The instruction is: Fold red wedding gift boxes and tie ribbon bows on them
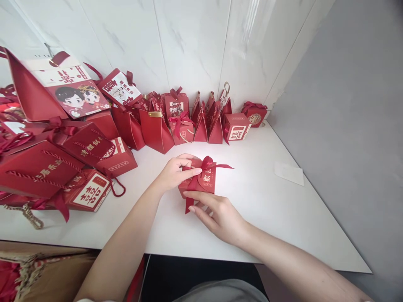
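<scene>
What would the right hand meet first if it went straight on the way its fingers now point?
Most likely the ribbon-tied red box: the right hand is right at its near side, though exact contact is hard to judge.

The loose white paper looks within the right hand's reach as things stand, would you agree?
Probably yes: nothing stands between the right hand and the white paper, though that hand is at the ribboned box.

Both hands (172, 173) (225, 216) close together, fingers (203, 196) loosely bent
</scene>
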A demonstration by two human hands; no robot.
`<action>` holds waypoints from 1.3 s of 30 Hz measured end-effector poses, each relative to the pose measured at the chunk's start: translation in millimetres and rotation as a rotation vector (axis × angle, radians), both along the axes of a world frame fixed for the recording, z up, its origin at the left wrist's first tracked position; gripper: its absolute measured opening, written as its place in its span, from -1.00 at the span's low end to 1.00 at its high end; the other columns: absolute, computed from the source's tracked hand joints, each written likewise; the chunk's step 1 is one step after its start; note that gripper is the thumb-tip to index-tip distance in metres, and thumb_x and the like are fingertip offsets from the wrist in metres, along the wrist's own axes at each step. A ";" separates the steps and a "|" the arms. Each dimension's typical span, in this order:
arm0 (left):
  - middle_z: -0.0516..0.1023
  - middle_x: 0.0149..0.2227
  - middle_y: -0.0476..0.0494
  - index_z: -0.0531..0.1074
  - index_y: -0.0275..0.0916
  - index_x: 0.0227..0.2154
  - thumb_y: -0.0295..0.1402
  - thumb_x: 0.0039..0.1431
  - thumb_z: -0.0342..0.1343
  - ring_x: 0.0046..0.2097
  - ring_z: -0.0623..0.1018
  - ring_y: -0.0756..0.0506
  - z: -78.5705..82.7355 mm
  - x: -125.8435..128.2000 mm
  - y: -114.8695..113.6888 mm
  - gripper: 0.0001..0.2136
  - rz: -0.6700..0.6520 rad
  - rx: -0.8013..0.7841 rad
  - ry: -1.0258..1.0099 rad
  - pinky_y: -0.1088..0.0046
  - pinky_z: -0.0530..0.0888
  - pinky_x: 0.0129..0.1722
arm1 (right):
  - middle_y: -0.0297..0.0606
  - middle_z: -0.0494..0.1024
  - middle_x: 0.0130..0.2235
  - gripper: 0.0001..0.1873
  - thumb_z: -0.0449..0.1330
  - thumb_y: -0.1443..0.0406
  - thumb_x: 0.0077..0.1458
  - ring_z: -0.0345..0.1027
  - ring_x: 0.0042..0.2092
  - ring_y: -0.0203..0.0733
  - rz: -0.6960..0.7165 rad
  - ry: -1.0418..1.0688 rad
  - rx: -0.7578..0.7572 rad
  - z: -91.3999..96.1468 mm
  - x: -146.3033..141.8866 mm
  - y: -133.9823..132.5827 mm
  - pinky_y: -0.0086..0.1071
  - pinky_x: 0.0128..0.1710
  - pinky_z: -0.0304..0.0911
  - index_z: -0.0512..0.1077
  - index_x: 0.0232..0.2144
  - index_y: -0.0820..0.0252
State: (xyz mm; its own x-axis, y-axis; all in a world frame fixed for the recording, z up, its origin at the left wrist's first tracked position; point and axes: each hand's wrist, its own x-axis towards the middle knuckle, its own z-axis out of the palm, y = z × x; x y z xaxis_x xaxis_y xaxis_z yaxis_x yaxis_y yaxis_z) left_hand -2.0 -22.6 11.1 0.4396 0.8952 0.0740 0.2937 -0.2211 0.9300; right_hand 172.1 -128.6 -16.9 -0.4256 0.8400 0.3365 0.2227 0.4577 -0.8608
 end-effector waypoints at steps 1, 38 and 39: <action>0.47 0.02 -0.19 0.49 -0.27 -0.55 -0.17 0.06 0.28 0.00 0.50 -0.19 -1.1 -0.2 0.3 -0.73 0.010 0.006 0.006 0.18 0.42 0.09 | -0.23 0.59 -0.14 -0.72 0.08 0.25 0.34 0.50 -0.25 -0.22 -0.001 0.050 -0.002 -1.6 -1.4 1.6 -0.35 -0.23 0.45 0.47 0.03 0.10; 0.45 0.08 -0.16 0.49 -0.21 -0.43 -0.24 0.09 0.27 0.17 0.41 -0.23 9.1 -7.0 -6.2 -0.84 -0.113 0.065 0.128 0.11 0.22 0.24 | -0.24 0.54 -0.25 -0.86 0.27 0.19 0.22 0.44 -0.24 -0.15 -0.208 0.013 0.187 10.2 62.9 54.3 -0.25 -0.22 0.40 0.52 -0.20 0.07; 0.46 0.07 -0.16 0.49 -0.21 -0.43 -0.23 0.08 0.27 0.15 0.42 -0.23 8.6 -6.9 -5.7 -0.83 -0.107 0.042 0.123 0.12 0.23 0.23 | -0.25 0.55 -0.27 -0.91 0.25 0.22 0.24 0.45 -0.27 -0.17 -0.218 -0.011 0.223 12.1 61.9 51.6 -0.26 -0.26 0.39 0.53 -0.25 0.08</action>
State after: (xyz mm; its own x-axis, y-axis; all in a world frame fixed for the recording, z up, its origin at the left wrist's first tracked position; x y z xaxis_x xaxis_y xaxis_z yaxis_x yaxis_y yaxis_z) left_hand -8.9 -28.3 19.6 0.5399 0.8402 0.0500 0.3774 -0.2947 0.8779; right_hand 234.0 -77.0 -4.8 -0.2479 0.8179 0.5193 0.3451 0.5754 -0.7415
